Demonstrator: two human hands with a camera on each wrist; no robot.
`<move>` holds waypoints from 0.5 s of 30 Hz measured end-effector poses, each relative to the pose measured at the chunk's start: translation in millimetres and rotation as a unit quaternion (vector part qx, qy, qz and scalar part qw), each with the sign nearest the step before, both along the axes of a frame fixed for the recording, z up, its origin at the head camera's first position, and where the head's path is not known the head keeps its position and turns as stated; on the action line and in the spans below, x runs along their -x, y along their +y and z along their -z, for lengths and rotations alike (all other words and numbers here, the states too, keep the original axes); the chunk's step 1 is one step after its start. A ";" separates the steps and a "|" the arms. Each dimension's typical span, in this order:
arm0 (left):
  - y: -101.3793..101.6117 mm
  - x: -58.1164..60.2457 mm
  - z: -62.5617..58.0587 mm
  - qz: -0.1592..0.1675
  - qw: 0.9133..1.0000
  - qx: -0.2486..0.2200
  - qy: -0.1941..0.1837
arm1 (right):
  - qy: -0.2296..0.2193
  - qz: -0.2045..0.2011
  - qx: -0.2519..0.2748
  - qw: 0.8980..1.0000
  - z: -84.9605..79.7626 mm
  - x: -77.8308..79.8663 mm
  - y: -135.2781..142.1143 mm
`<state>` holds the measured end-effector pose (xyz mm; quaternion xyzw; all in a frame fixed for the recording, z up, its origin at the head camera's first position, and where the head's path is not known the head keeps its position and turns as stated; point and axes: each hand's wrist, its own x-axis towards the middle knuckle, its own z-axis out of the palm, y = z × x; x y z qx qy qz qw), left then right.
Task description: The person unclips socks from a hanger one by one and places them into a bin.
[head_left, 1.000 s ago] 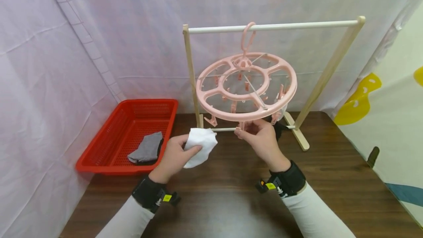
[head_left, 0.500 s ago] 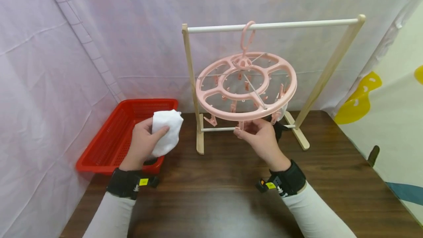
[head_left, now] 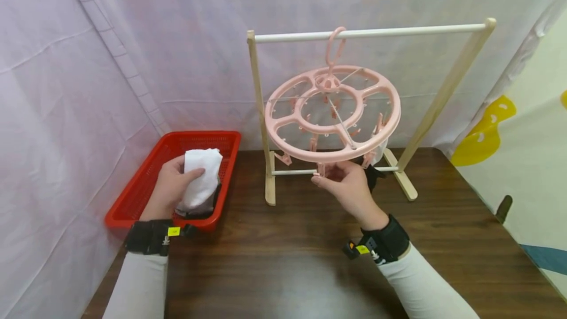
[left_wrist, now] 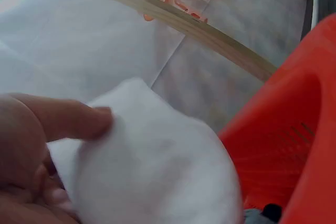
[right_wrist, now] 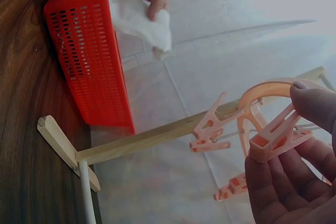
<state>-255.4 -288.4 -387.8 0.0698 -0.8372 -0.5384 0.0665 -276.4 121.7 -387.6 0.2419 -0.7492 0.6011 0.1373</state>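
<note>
Taking the red basket [head_left: 228, 181] as our landmark, we find the white cloth [head_left: 201, 176] held over it, overlapping its right-hand part from the head view. The cloth looks soft and matte, plain white without pattern, gathered into a roughly oblong bundle with a slightly uneven top edge and a rounded lower end; in the left wrist view it is blurred, so we cannot make out its weave. The left hand [head_left: 170, 183] pinches it, thumb lying across the near face and fingers behind. Under it, inside the basket, we see a grey cloth [head_left: 204, 206] and something dark, partly hidden; whether the white cloth touches them we cannot tell. Well to the right of the basket, the right hand [head_left: 350, 186] grips a pink clip [right_wrist: 265, 148] between thumb and fingers, just below the near rim of the round pink hanger [head_left: 328, 82]. That hanger, smooth plastic with spokes and an inner ring, hooks over the white rod [head_left: 398, 32] of a wooden stand [head_left: 258, 102], also to the basket's right. Basket and stand share the dark brown table [head_left: 274, 260].
</note>
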 end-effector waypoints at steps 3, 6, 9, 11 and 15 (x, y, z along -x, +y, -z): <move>-2.9 5.3 4.3 0.024 0.999 0.020 -0.029 | 0.000 -0.003 0.003 1.000 0.9 -0.3 0.4; -3.5 8.1 6.6 0.038 0.997 0.040 -0.051 | 0.000 -0.002 0.006 1.000 1.7 -0.1 0.5; -3.5 8.6 6.9 0.034 0.996 0.052 -0.067 | -0.005 -0.003 0.007 1.000 1.8 0.8 -0.4; -3.9 8.4 6.7 0.030 0.995 0.064 -0.076 | -0.010 -0.002 0.005 1.000 1.4 1.2 -1.0; -3.8 7.6 6.5 0.032 0.991 0.084 -0.097 | -0.019 0.007 -0.006 1.000 -2.3 -1.7 -2.2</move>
